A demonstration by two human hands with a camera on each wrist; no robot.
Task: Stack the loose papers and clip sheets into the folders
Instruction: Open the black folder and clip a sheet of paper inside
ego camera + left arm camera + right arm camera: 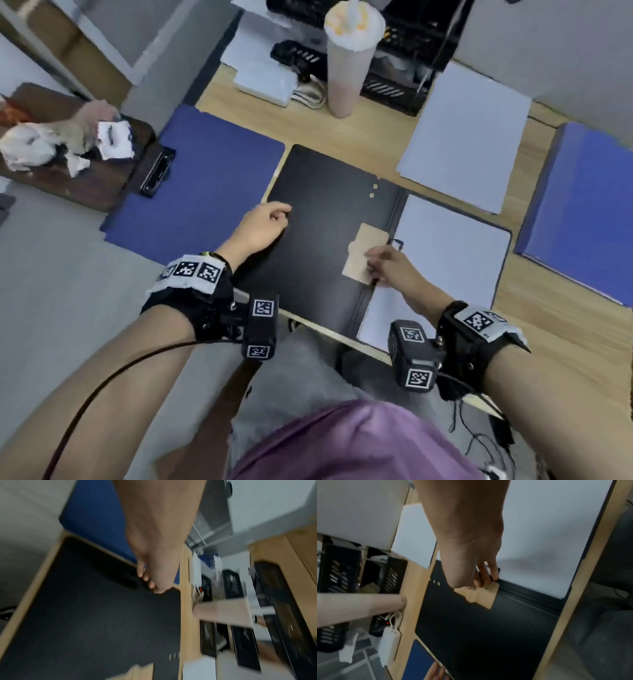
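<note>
A black folder lies open on the wooden desk, its left cover flat, with a tan cut-out near the spine. White sheets fill its right half. My right hand is at the spine, and in the right wrist view its fingers pinch the folder's black clip at the sheets' edge. My left hand rests on the cover's left edge with its fingers curled and holding nothing. A loose stack of white paper lies beyond the folder.
A blue clipboard lies left of the folder, overhanging the desk edge. A closed blue folder sits at the far right. A tall lidded cup, a white charger and black trays stand at the back.
</note>
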